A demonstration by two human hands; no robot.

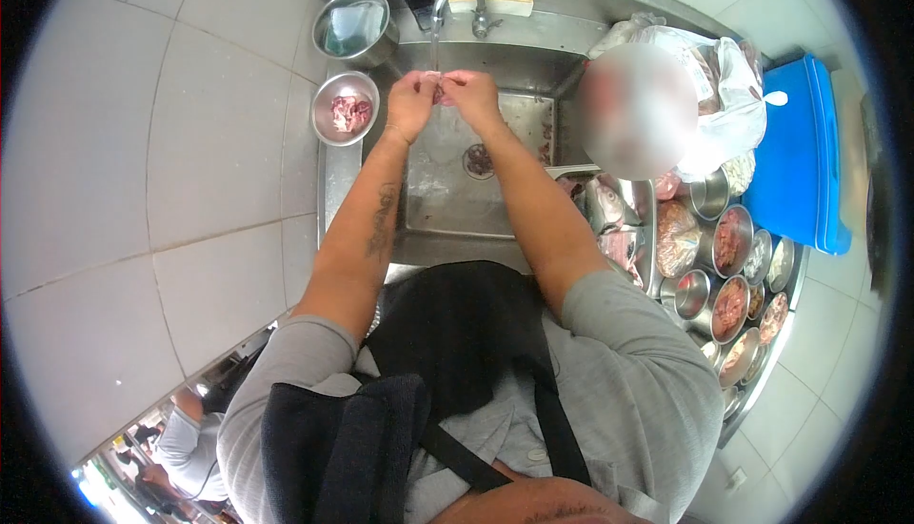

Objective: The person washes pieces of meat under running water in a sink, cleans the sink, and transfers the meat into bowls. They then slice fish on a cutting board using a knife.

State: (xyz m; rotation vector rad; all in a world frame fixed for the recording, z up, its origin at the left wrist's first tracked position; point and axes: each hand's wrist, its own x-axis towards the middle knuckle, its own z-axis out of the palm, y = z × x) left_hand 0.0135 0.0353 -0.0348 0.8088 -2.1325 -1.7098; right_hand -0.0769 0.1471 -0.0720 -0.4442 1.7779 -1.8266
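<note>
Our left hand [411, 105] and right hand [470, 100] hold a piece of meat [439, 88] between them at the running faucet [446, 0], over the steel sink [419, 219]. Just left of the sink, we have a metal bowl [346, 108] with cut meat [350, 114] in it.

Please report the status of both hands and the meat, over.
Left hand and right hand: grip on raw meat piece. Held below faucet, over steel sink. Nothing visible blocking.

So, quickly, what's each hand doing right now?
Left hand: closed, pinching a small, pale pink piece of raw meat below the curved silver faucet.
Right hand: closed, pinching the same piece from its other side.
</note>
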